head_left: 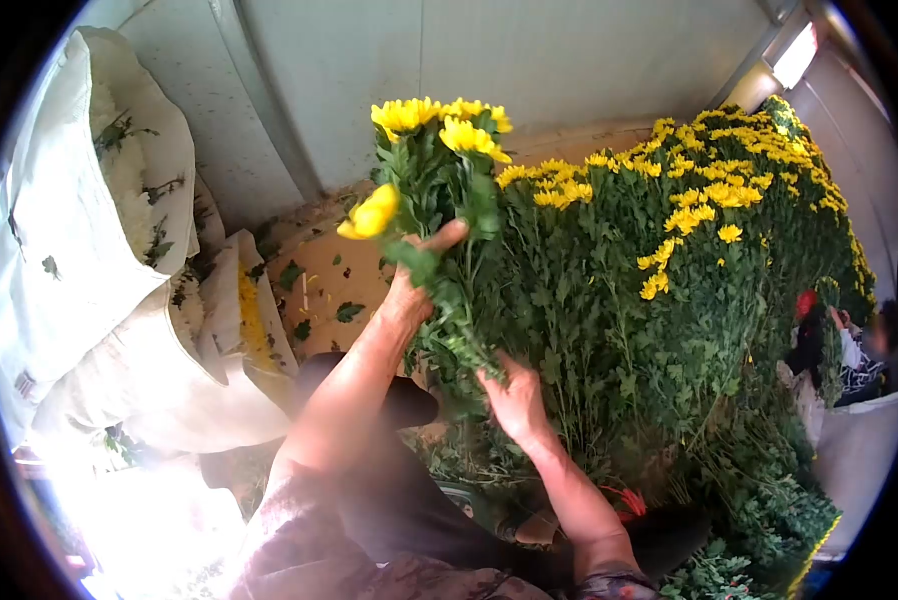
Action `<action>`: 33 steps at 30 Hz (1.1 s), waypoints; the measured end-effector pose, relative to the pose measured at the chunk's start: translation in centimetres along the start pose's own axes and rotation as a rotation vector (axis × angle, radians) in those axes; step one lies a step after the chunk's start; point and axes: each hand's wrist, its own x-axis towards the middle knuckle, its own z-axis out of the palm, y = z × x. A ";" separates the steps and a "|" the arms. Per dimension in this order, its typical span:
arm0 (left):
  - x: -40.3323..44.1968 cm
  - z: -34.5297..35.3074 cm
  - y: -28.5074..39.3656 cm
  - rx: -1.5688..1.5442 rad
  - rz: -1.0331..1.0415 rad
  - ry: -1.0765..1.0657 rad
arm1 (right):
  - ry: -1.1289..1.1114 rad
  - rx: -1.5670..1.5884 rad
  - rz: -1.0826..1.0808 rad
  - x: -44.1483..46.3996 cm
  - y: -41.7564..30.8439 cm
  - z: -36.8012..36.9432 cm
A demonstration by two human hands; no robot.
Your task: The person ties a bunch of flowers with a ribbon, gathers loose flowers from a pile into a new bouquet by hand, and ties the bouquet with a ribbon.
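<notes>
My left hand (pixel 416 275) is wrapped round a bunch of yellow chrysanthemums (pixel 437 170), held upright with the blooms above the fist. Lower and to the right, my right hand (pixel 515 398) pinches the lower end of a leafy chrysanthemum stem (pixel 459 325). That stem slants up across my left hand, seemingly to a single yellow bloom (pixel 372 212) left of the bunch; motion blurs its leaves. Behind both hands stands a dense mass of cut chrysanthemums (pixel 609 290), with yellow heads on top and green stems below.
White cloth sacks (pixel 59 230) stand on the left, with white and yellow petals in them. Loose leaves lie on the brown floor (pixel 334 270). A pale panel wall (pixel 509 60) closes the back. Another person (pixel 859 350) is at the far right.
</notes>
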 end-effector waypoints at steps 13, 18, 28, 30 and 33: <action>-0.1 -0.1 -0.6 0.018 0.074 0.080 | 0.213 -0.068 -0.213 0.0 -0.7 -1.2; -0.7 0.1 -0.7 -0.014 0.094 -0.025 | 0.037 -0.277 -0.132 1.5 0.3 -0.3; -1.3 0.4 0.4 0.296 0.055 0.195 | 0.140 0.161 0.032 1.5 -0.5 0.3; -0.9 -0.2 0.5 0.164 0.052 0.091 | 0.175 0.084 0.031 1.5 -1.8 -0.8; -0.9 -1.0 -0.1 0.147 0.042 0.055 | 0.078 -0.141 0.099 2.7 -0.7 -1.2</action>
